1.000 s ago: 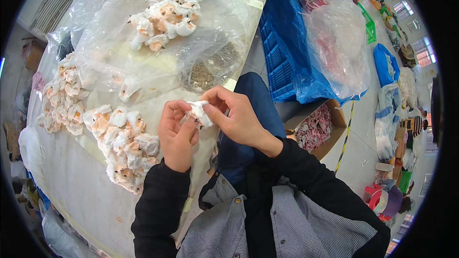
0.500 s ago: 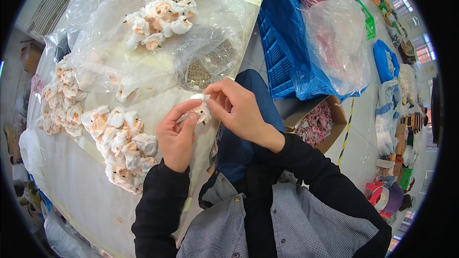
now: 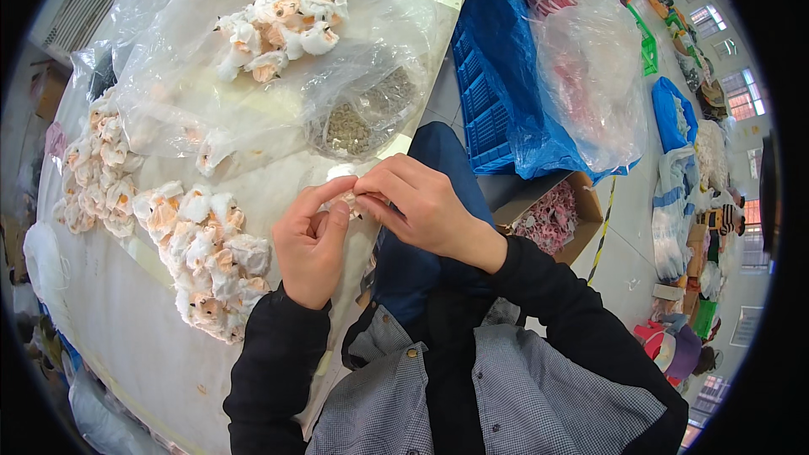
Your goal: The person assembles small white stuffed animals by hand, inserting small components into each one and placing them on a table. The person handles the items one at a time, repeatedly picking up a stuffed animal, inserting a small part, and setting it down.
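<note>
My left hand and my right hand meet at the near edge of a white table. Between their fingertips they pinch one small white and peach fabric flower, mostly hidden by the fingers. Just left of my left hand lies a heap of the same white and peach flowers. Another row of flowers lies further left.
A clear plastic bag with more flowers lies at the far side of the table. Beside it a bag of small grey-green bits. To the right stand a blue crate, a large clear bag and a cardboard box of pink pieces.
Both hands have shifted slightly to the right and closed tighter around the small flower, which now shows less between the fingers.
</note>
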A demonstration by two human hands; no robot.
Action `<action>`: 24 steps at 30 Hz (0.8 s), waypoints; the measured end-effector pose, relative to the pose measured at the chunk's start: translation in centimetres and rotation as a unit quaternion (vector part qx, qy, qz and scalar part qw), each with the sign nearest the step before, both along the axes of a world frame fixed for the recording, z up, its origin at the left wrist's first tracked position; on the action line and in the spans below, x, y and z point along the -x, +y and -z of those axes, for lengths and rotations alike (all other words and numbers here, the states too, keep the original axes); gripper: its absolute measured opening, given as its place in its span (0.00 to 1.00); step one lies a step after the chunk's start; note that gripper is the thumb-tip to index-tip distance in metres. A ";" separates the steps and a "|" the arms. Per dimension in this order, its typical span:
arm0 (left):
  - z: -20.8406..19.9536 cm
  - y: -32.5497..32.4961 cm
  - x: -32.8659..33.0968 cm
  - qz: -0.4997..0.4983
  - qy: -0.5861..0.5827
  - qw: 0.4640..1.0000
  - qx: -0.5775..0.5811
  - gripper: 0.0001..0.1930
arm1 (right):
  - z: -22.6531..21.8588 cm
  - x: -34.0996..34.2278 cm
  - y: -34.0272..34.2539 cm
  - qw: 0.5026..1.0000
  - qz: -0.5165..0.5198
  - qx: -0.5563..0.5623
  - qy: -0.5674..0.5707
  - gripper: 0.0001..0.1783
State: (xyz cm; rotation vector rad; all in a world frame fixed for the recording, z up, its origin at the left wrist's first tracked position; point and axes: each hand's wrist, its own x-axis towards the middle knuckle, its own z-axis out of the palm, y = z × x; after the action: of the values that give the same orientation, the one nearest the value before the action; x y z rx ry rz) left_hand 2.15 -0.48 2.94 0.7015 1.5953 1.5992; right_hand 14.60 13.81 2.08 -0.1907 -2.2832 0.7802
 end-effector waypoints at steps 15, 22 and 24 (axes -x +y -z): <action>-0.1 0.5 0.6 0.028 0.138 0.989 -0.044 0.14 | 0.0 -1.2 0.0 0.993 -0.043 0.092 -0.061 0.08; 0.9 0.2 1.1 0.103 0.141 0.985 0.007 0.08 | 0.4 -1.3 -0.5 0.965 -0.034 0.239 -0.105 0.07; 0.9 0.2 1.0 0.091 0.153 0.984 0.008 0.07 | 0.5 -1.3 -0.7 0.959 -0.037 0.253 -0.120 0.07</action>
State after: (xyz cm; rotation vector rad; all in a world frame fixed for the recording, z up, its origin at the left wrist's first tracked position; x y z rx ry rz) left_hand 1.10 -0.31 2.06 1.0939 1.7006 1.3942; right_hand 15.94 13.12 1.63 -0.4555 -2.2754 1.4427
